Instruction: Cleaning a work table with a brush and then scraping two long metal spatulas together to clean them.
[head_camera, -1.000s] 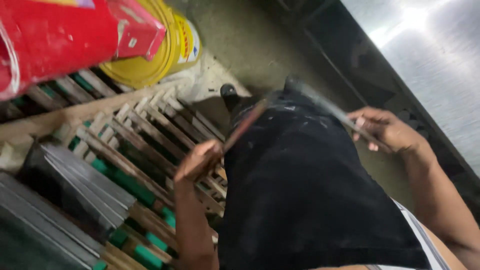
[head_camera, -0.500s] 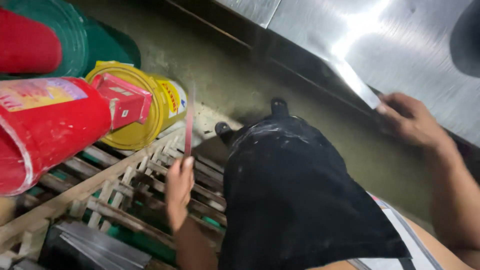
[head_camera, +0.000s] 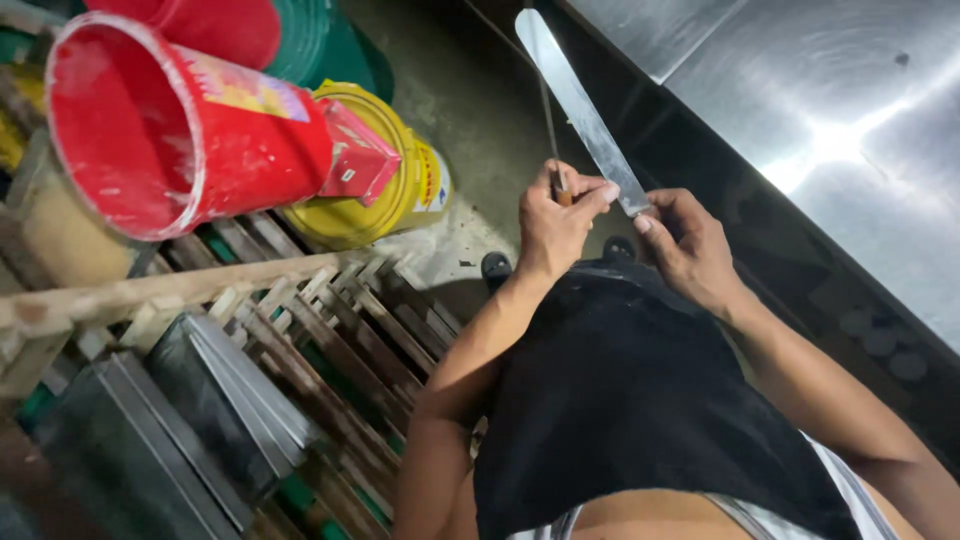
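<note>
— Both hands have met over the black cloth (head_camera: 640, 400); fingers of left hand (head_camera: 555, 220) and right hand (head_camera: 690, 245) pinch the spatula (head_camera: 580, 105).
— Blade?
— Points up-left, away. Red bucket (head_camera: 180, 130): lying, empty.

Thin tool (head_camera: 548, 120) base hidden inside left hand (head_camera: 552, 222). Long blade (head_camera: 580, 105) handle covered by right hand (head_camera: 690, 245). Red bucket (head_camera: 180, 130) cut off at top edge.
</note>
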